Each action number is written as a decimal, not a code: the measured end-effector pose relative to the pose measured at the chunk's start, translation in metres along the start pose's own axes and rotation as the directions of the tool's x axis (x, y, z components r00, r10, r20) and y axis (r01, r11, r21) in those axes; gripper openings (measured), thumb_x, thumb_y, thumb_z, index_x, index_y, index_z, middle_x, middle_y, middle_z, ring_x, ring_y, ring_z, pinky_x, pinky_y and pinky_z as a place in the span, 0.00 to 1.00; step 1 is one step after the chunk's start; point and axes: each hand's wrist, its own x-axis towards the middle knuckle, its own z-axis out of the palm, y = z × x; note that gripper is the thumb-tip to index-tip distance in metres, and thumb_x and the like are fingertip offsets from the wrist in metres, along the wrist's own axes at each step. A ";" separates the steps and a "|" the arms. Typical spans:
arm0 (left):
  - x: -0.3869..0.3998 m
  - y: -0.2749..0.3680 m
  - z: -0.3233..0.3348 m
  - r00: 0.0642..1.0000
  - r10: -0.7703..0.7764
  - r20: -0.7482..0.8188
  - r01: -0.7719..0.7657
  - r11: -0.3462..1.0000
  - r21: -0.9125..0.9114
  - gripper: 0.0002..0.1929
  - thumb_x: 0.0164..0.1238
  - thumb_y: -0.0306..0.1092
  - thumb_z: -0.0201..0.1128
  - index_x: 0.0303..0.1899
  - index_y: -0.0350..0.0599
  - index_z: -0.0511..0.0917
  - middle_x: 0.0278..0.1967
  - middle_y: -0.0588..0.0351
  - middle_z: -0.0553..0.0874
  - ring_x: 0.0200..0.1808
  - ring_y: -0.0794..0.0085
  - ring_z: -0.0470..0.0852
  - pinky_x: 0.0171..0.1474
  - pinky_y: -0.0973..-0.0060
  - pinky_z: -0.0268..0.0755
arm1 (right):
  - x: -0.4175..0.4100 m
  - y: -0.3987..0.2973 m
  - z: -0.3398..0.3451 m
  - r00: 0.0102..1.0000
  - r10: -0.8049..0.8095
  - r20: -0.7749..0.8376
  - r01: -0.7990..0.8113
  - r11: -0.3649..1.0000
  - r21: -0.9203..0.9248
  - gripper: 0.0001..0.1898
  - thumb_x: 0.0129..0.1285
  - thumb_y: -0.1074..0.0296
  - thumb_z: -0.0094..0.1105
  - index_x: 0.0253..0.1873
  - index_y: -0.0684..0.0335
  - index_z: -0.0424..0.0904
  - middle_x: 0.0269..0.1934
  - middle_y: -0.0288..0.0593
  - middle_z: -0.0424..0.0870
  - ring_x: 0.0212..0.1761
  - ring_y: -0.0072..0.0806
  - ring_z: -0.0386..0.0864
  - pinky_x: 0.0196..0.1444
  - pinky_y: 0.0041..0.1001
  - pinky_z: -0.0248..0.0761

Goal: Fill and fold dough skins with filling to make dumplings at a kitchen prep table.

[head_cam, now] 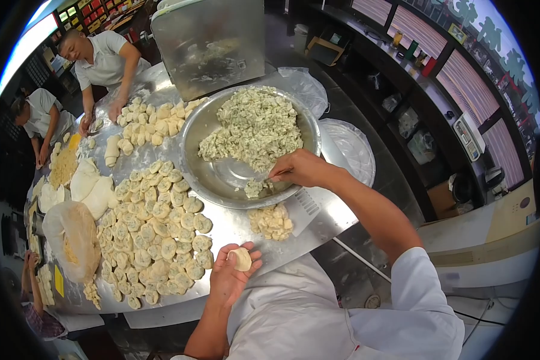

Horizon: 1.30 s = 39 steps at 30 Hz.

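Note:
In my left hand (228, 279) lies a small flattened round of dough (240, 259), thumb resting on its edge, just off the table's front side. My right hand (303, 168) reaches over the near right rim of a wide metal bowl (211, 184) and grips a thin utensil (288, 170), whose lower end is hard to make out. A small clump of filling (254, 188) sits at that end. The main heap of pale green chopped filling (263, 119) fills the bowl's far side. Many filled dough rounds (155, 229) crowd the table left of the bowl.
Loose dough pieces (272, 221) lie against the bowl's near side on the metal table (227, 220). Farther left are a large dough slab (92, 186) and a plastic bag (69, 238). Co-workers (105, 63) handle dough at the far side. A metal box (211, 49) stands behind the bowl.

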 end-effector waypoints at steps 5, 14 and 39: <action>0.000 -0.001 0.006 0.999 0.028 0.043 -0.032 0.996 0.082 0.25 0.81 0.30 0.67 0.73 0.46 0.70 0.64 0.36 0.83 0.61 0.48 0.88 0.64 0.51 0.86 | -0.009 -0.017 -0.021 0.965 0.251 0.070 -0.260 0.950 0.176 0.10 0.70 0.65 0.73 0.52 0.60 0.93 0.48 0.45 0.95 0.48 0.38 0.93 0.51 0.35 0.83; 0.004 0.005 0.000 0.996 0.077 -0.046 -0.070 0.987 0.148 0.25 0.82 0.26 0.64 0.75 0.42 0.69 0.62 0.42 0.85 0.64 0.54 0.87 0.68 0.57 0.85 | -0.010 -0.026 -0.016 0.962 0.272 0.019 -0.271 0.944 0.186 0.11 0.72 0.64 0.73 0.54 0.60 0.92 0.48 0.45 0.95 0.49 0.37 0.93 0.52 0.35 0.83; 0.053 0.019 0.041 0.999 -0.024 0.031 0.031 0.975 -0.221 0.20 0.92 0.44 0.50 0.72 0.46 0.67 0.64 0.43 0.81 0.67 0.46 0.81 0.75 0.45 0.75 | -0.051 -0.071 0.020 0.954 0.232 -0.190 0.017 0.590 0.807 0.14 0.74 0.65 0.74 0.56 0.68 0.91 0.46 0.43 0.93 0.45 0.26 0.89 0.51 0.26 0.83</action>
